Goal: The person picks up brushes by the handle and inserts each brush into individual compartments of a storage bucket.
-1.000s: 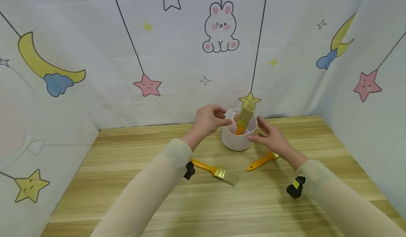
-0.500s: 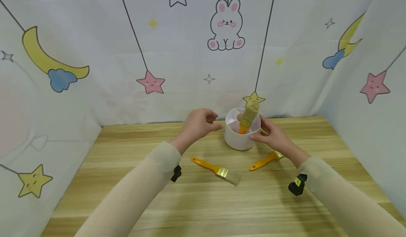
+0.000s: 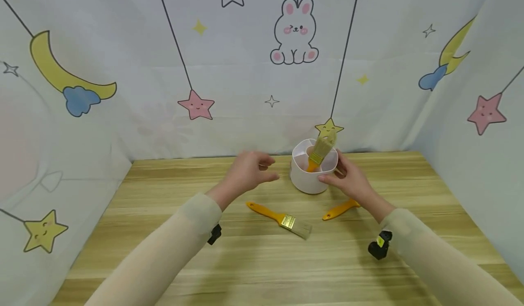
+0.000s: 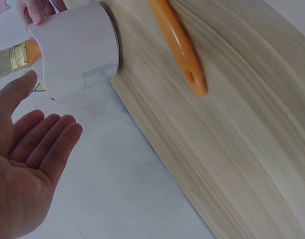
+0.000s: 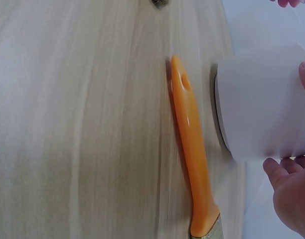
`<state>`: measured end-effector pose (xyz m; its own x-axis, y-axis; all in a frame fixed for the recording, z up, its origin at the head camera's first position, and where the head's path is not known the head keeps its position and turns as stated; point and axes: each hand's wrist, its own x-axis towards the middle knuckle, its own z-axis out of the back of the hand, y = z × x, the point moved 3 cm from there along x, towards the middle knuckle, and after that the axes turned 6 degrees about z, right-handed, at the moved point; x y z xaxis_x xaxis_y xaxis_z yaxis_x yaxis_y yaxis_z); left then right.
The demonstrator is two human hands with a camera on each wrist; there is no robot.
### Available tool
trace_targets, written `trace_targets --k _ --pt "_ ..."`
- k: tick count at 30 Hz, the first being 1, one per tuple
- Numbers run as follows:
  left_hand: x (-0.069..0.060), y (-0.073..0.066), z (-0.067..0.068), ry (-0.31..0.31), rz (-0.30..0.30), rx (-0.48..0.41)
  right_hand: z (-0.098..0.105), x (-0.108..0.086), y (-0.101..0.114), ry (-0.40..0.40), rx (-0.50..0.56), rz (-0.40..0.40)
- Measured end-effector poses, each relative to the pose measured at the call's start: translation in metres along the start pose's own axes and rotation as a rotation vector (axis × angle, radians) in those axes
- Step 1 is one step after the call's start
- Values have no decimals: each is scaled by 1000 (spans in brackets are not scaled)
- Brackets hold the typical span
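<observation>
A white round holder with inner dividers (image 3: 307,182) stands near the back of the table. One paintbrush (image 3: 321,149) leans in it, bristles up, its orange handle down among the dividers. My right hand (image 3: 353,178) grips the holder's right side, thumb at the front and fingers round the side. To the left of the holder, apart from it, my left hand (image 3: 247,174) is held in the air with nothing in it; the left wrist view shows its fingers (image 4: 48,144) loosely bent. A second paintbrush (image 3: 279,218) lies on the table. Another brush's orange handle (image 5: 190,134) lies below my right hand, which hides its bristles in the head view.
The wood-grain table (image 3: 172,251) ends at the back against a white cloth wall (image 3: 229,60) printed with stars, moons and a rabbit. Cloth also hangs along the left and right sides.
My left hand has drawn away from the holder's rim toward the left. The right hand stays at the holder's right side, its thumb a little further across the front. The brushes lie as before.
</observation>
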<state>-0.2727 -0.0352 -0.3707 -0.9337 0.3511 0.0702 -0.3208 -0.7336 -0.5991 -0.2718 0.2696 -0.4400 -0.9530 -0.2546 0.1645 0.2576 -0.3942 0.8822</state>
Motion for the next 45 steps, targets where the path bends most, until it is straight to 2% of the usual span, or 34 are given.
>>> trace_targets --k 5,13,22,28,36,45 --pt "-9 3 -6 25 -74 106 -1 -4 2 -11 19 9" --pt "-18 17 -14 97 -143 149 -3 -8 -1 -18 34 23" --pt "-28 29 -23 158 -152 136 -3 -16 -3 -19 6 -2" --pt "-32 32 -31 186 -163 184 -4 -20 -3 -29 26 6" --pt "-36 38 -44 188 -286 326 -5 -24 0 -34 23 7" --pt "-39 40 -51 221 -312 297 -2 -26 3 -30 15 -5"
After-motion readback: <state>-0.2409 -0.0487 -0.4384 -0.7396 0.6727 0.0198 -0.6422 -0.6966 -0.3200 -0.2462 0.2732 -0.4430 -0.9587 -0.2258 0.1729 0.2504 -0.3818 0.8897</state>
